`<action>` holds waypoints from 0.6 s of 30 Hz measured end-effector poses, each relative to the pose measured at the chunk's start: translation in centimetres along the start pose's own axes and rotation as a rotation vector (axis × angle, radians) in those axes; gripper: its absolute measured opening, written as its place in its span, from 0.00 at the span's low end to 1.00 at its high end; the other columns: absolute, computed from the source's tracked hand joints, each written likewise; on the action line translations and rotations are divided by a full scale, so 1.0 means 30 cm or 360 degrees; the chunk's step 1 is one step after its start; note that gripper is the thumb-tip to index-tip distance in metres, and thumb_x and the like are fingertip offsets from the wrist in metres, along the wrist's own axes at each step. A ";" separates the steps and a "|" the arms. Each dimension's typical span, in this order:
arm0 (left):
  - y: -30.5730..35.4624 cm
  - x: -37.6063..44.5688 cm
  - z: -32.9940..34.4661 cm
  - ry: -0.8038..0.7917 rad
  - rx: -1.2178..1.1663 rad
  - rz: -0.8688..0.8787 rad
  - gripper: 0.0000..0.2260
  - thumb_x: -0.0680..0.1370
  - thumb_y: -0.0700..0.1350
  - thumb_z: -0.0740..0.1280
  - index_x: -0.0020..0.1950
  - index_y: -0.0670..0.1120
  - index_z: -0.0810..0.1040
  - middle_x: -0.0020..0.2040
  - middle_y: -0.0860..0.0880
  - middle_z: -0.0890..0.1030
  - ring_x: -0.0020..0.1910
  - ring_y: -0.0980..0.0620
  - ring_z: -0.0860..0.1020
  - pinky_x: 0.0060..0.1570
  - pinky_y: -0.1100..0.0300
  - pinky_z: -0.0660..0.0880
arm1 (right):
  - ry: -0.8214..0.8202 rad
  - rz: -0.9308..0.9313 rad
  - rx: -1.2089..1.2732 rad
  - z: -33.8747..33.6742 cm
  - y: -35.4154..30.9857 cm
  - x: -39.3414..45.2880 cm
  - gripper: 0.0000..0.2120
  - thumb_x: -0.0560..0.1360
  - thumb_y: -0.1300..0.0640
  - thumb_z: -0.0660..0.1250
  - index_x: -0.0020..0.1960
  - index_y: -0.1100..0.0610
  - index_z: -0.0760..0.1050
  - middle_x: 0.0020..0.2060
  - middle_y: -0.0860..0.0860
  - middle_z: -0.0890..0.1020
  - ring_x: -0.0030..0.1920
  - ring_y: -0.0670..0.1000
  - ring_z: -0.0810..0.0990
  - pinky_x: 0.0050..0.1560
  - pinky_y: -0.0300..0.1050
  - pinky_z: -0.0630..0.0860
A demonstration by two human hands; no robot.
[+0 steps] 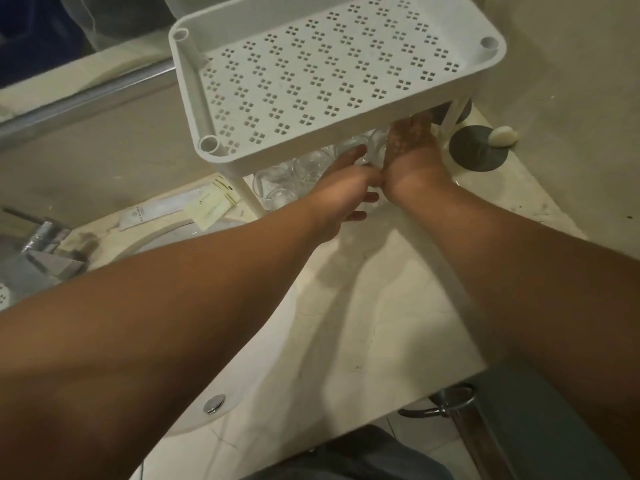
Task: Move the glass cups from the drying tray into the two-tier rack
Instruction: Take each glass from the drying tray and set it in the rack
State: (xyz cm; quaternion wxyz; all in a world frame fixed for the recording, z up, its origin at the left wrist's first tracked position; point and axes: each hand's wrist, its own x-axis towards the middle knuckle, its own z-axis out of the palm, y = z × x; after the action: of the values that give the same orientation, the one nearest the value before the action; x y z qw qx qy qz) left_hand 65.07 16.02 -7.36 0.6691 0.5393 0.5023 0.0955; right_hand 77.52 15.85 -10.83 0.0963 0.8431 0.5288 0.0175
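The white two-tier rack (332, 67) stands on the pale counter, and its perforated top shelf holds nothing. On the lower tier, under that shelf, stand several clear glass cups (277, 187). Both of my hands reach in under the top shelf. My left hand (346, 192) has its thumb and fingers curled round a glass cup (373, 157) at the tier's right part. My right hand (412, 157) lies against the same cup from the right, with its fingertips hidden under the shelf.
A white sink basin (214, 341) with a chrome overflow cap (214, 403) lies under my left forearm, and a chrome faucet (45, 244) stands at the left. Paper sachets (207, 206) lie beside the rack's leg. A dark round disc (479, 150) with a soap bar (504, 136) sits at the right, close to the wall.
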 end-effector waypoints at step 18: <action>-0.020 0.095 -0.028 0.0040 0.0381 0.0173 0.32 0.77 0.38 0.65 0.79 0.53 0.61 0.77 0.51 0.67 0.66 0.50 0.75 0.53 0.59 0.77 | -0.0193 0.0083 -0.0103 0.058 -0.006 0.172 0.26 0.80 0.49 0.59 0.72 0.62 0.65 0.69 0.61 0.70 0.70 0.62 0.68 0.67 0.55 0.66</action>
State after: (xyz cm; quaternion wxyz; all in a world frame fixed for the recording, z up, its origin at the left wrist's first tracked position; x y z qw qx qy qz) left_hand 65.54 18.22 -9.41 0.5874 0.6406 0.4884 0.0778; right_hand 79.86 20.30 -12.94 0.1548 0.8525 0.4991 -0.0141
